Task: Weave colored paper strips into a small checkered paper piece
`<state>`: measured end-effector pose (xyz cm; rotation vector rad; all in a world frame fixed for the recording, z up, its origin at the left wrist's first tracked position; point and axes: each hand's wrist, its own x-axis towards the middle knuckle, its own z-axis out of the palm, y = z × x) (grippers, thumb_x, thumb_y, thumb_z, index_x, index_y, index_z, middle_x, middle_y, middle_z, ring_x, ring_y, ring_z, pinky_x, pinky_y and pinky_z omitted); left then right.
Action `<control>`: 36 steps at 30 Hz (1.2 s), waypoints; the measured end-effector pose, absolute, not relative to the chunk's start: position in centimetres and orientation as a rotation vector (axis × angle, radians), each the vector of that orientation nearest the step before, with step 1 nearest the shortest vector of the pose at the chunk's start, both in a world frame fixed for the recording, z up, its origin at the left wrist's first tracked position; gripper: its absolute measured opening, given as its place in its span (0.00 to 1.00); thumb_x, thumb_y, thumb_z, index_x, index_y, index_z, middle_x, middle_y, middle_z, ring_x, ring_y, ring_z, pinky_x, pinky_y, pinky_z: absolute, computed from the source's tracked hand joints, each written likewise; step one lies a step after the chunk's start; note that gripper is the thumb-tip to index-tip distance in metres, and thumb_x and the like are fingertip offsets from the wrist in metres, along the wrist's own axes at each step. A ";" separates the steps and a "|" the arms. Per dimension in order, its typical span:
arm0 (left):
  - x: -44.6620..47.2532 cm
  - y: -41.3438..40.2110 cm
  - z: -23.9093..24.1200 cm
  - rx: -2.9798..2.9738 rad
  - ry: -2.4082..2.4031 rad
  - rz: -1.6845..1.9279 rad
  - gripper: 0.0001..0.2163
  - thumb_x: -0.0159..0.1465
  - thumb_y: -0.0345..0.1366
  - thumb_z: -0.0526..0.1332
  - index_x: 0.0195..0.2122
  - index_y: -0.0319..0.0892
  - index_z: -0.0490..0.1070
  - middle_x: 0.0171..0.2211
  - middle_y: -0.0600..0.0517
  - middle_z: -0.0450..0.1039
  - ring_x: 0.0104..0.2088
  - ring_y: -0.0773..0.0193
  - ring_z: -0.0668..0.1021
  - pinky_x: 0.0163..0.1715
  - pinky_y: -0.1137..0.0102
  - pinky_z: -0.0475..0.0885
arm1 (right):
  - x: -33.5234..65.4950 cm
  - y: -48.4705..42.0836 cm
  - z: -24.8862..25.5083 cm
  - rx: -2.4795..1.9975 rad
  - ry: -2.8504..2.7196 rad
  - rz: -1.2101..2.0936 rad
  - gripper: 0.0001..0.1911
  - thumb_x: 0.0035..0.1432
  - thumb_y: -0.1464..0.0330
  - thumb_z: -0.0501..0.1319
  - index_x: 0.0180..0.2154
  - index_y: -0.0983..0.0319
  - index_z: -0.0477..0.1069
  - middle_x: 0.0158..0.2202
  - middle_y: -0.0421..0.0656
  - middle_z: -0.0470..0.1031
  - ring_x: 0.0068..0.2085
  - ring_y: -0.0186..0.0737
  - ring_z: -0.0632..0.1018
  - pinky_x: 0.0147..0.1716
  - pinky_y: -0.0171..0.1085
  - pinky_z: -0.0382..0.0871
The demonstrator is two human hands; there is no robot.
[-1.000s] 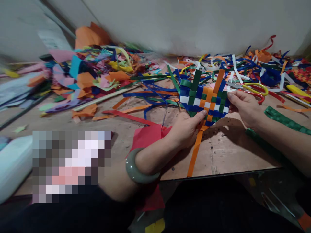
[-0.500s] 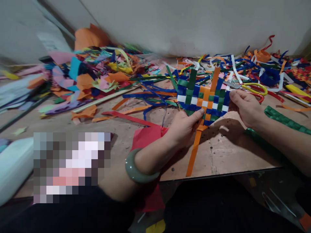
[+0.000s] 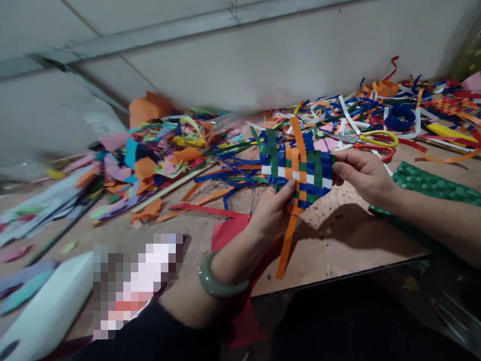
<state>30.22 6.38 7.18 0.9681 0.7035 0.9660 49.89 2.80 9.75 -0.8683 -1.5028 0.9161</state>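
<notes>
A woven piece of flat strips [image 3: 296, 173] in blue, green, white and orange is held up above the table. My left hand [image 3: 271, 206] grips its lower left part, thumb on the front face and the other fingers behind it. At its right edge my right hand [image 3: 358, 175] pinches the weave between thumb and fingers. A long loose orange strip [image 3: 286, 245] hangs from the bottom, and another orange end sticks up at the top. A green braided band [image 3: 438, 183] lies partly under my right forearm.
Behind my right hand lie scissors [image 3: 379, 138] with yellow and red handles. Loose coloured strips and a blue roll [image 3: 400, 118] cover the table's back right, paper scraps [image 3: 148, 163] the back left. Red paper [image 3: 229, 233] lies under my left arm. The table's front edge is close.
The view has shifted, so most of the table sits lower in it. Both hands keep their hold on the woven piece, whose right edge now looks slightly bent back.
</notes>
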 end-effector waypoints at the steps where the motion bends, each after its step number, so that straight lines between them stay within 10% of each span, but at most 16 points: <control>1: 30.2 6.4 7.1 0.970 0.693 0.978 0.21 0.44 0.50 0.82 0.33 0.44 0.81 0.31 0.54 0.85 0.32 0.60 0.86 0.39 0.69 0.83 | 49.7 2.5 9.8 -0.853 -1.527 0.882 0.19 0.64 0.52 0.65 0.39 0.62 0.79 0.30 0.39 0.77 0.31 0.32 0.78 0.32 0.33 0.76; 14: 29.4 7.0 6.4 1.014 0.676 1.067 0.17 0.47 0.45 0.82 0.35 0.47 0.81 0.33 0.57 0.85 0.39 0.65 0.85 0.44 0.74 0.80 | 49.9 0.9 10.3 -0.808 -1.932 0.076 0.13 0.71 0.69 0.56 0.48 0.61 0.79 0.43 0.44 0.85 0.41 0.34 0.84 0.41 0.33 0.78; 36: 30.2 5.9 8.0 1.053 0.752 1.077 0.21 0.41 0.51 0.82 0.30 0.46 0.80 0.31 0.53 0.85 0.41 0.55 0.87 0.46 0.65 0.83 | 50.0 0.8 10.7 -1.021 -1.825 0.307 0.15 0.68 0.59 0.57 0.47 0.56 0.79 0.45 0.45 0.84 0.38 0.40 0.82 0.39 0.39 0.77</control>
